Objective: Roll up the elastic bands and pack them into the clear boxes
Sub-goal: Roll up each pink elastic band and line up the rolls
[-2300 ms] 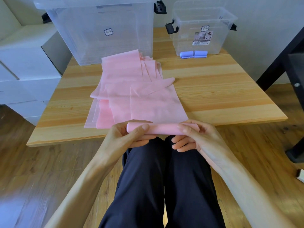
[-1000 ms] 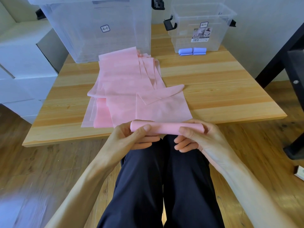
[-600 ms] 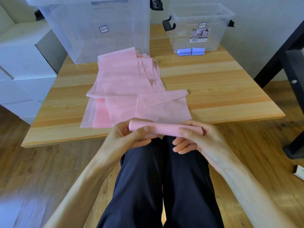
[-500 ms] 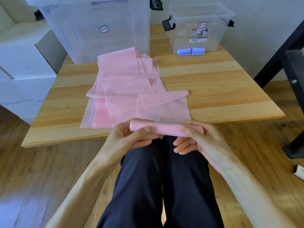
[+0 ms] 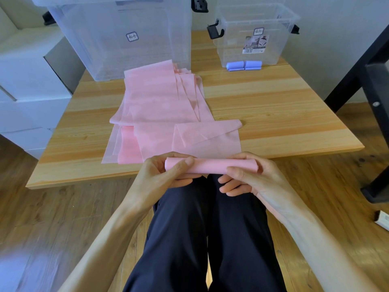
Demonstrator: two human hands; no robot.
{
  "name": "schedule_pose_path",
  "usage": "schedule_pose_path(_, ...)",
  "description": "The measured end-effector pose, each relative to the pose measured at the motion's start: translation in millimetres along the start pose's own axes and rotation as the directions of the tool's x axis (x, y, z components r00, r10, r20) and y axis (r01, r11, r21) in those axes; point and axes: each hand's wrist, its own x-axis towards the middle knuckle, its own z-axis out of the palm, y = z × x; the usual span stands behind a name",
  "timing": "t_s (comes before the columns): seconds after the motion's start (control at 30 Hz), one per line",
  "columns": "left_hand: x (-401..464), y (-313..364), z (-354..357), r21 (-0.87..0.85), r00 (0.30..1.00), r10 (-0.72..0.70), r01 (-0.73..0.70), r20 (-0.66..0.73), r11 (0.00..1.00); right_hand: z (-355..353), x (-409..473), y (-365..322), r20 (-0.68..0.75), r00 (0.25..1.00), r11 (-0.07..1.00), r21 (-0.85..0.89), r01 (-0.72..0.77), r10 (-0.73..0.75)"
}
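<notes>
A pink elastic band is partly wound into a roll (image 5: 210, 165) at the table's near edge. My left hand (image 5: 166, 173) grips the roll's left end, thumb on top. My right hand (image 5: 250, 175) grips its right end. The band's loose tail (image 5: 207, 137) runs from the roll onto the table and ends in a folded flap. Several flat pink bands (image 5: 160, 102) lie stacked behind it. A large clear box (image 5: 126, 36) stands at the back left, a small clear box (image 5: 252, 36) at the back right with rolled blue bands (image 5: 244, 65) inside.
The wooden table (image 5: 284, 114) spreads before my knees. White cartons (image 5: 27, 81) stand to the left on the floor. A black frame (image 5: 376, 98) rises on the right. My dark trousers (image 5: 202, 239) fill the space below my hands.
The roll has turned under my fingers and taken in more band. The loose tail on the table has grown shorter, and its folded flap has slid nearer and to the right.
</notes>
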Motion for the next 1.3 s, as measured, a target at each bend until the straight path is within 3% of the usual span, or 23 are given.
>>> schedule_pose_path(0.4,2.8,-5.3,-2.6,-0.03,1.0,0.015,-0.016,-0.027,0.999,1.3,2.3,-2.7,-0.013,0.998,0.999,-0.004,-0.054,0.054)
schedule_pose_path(0.53,3.6,-6.4,-4.1,-0.03,0.999,-0.001,0.0,-0.043,1.0,-8.1,4.4,-14.0,-0.019,0.992,0.982,-0.141,-0.126,0.124)
schedule_pose_path(0.6,4.1,-6.2,-5.5,-0.033,0.999,-0.004,0.003,-0.04,0.999,-18.3,8.6,-18.7,-0.087,0.994,0.958,-0.273,-0.087,0.066)
schedule_pose_path(0.7,4.3,-6.4,-7.3,-0.032,1.0,-0.006,0.005,-0.028,0.999,-30.1,22.4,-23.8,-0.189,0.969,0.898,-0.435,0.065,-0.162)
schedule_pose_path(0.8,4.1,-7.2,-7.7,-0.026,1.0,-0.019,0.018,-0.022,0.999,-29.3,46.6,-24.7,-0.105,0.936,0.791,-0.57,0.221,-0.337)
schedule_pose_path(1.03,3.7,-8.5,-9.4,-0.016,0.999,-0.043,0.042,-0.019,0.999,-6.2,102.2,-4.4,0.076,0.875,0.537,-0.763,0.359,-0.478)
schedule_pose_path(1.3,6.3,-9.6,-10.5,-0.005,0.998,-0.062,0.062,-0.012,0.998,1.1,118.9,2.5,0.055,0.861,0.554,-0.744,0.373,-0.505)
